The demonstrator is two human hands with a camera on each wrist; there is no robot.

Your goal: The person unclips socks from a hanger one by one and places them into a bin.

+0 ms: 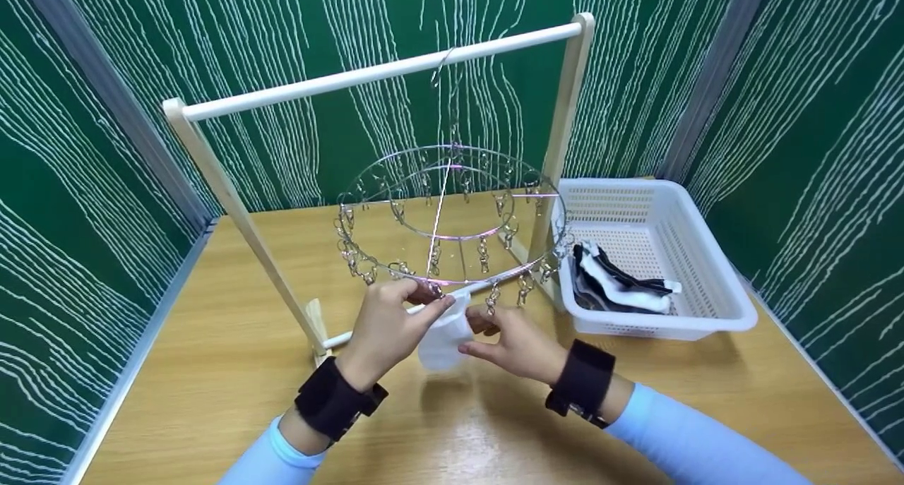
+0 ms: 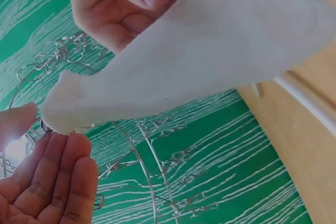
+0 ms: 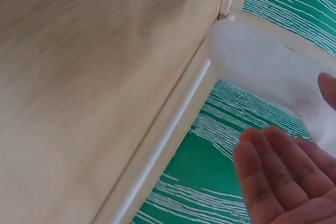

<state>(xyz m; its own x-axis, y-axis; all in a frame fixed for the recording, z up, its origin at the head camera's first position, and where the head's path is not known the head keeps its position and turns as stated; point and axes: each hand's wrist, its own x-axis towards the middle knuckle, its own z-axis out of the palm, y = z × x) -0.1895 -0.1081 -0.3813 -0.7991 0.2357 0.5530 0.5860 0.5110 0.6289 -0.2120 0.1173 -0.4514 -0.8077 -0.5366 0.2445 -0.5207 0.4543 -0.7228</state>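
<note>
A white sock (image 1: 443,340) hangs below the front rim of a round metal clip hanger (image 1: 462,238). My left hand (image 1: 392,322) pinches a small metal clip (image 2: 45,126) at the sock's top end, thumb on one side and fingers on the other. Whether the clip's jaws have closed on the fabric is hard to tell. Beside the sock, my right hand (image 1: 515,344) has its thumb and fingers apart; in the right wrist view the fingers (image 3: 283,166) look loosely extended near the fabric.
The hanger hooks over the white bar (image 1: 381,70) of a wooden stand (image 1: 240,224). Several metal clips dangle around its rings. To the right, a white plastic basket (image 1: 734,315) holds black and white socks (image 1: 621,284) on the wooden table (image 1: 212,372). Green, white-streaked walls surround the table.
</note>
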